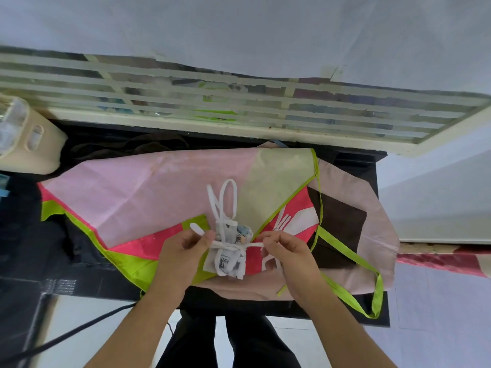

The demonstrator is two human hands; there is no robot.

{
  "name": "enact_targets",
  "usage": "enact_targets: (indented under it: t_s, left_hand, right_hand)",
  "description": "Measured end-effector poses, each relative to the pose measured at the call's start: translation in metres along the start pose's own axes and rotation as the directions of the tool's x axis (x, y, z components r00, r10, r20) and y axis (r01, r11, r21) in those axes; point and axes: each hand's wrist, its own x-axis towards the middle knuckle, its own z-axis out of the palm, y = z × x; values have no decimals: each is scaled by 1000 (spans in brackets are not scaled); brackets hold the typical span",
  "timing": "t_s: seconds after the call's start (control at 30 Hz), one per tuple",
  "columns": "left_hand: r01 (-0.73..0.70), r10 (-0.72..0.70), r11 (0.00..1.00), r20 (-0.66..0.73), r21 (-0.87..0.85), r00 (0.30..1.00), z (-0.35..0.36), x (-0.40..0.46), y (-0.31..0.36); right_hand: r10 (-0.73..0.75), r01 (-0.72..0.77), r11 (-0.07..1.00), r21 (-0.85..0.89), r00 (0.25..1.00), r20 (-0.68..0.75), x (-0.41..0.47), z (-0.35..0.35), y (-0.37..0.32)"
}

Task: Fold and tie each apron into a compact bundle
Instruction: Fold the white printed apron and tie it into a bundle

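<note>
black table | cream plastic container far left | barred window behind

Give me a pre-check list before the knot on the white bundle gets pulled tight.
1. Left hand pinches a white tie end: ok.
2. Right hand pinches the other end: ok.
3. White ties cross the middle of the white apron bundle: ok.
4. Bundle folded compact: ok.
5. Neck loop tucked in: not ok, it lies loose above.
6. Knot fully formed: cannot tell.
</note>
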Motion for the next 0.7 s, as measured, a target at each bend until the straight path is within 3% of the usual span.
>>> enact_targets:
  t_s: [0.1, 0.17, 0.23, 0.33, 0.5, 0.6, 0.7]
  left_hand:
    - [88, -69, 959, 78, -270, 995, 5, -4, 11]
    - [159, -95, 891, 168, -425, 981, 7, -7, 20]
    - [188, -94, 866, 218, -464, 971, 5, -9, 27]
    - [189, -77, 850, 239, -491, 968, 5, -9, 31]
    - [83, -47, 878, 88, -471, 995, 0, -2, 48]
    - [92, -82, 869, 41, -487, 996, -2, -7, 54]
    - [-33, 47, 942, 35, -333, 998, -4, -22, 64]
  right_hand:
    - [57, -90, 894, 438, 995, 87, -8, 8, -11]
    - [93, -129, 805, 580, 991, 92, -8, 13, -19]
    - [94, -128, 753, 645, 992, 86, -8, 14, -27]
    - [79, -120, 748, 653, 993, 92, -9, 14, -37]
    - [76, -78, 826, 558, 997, 27, -15, 18, -45]
    - [84, -37, 836, 548, 995, -60, -18, 12, -51]
    - [-6, 61, 913, 403, 991, -136, -27, 7, -60]
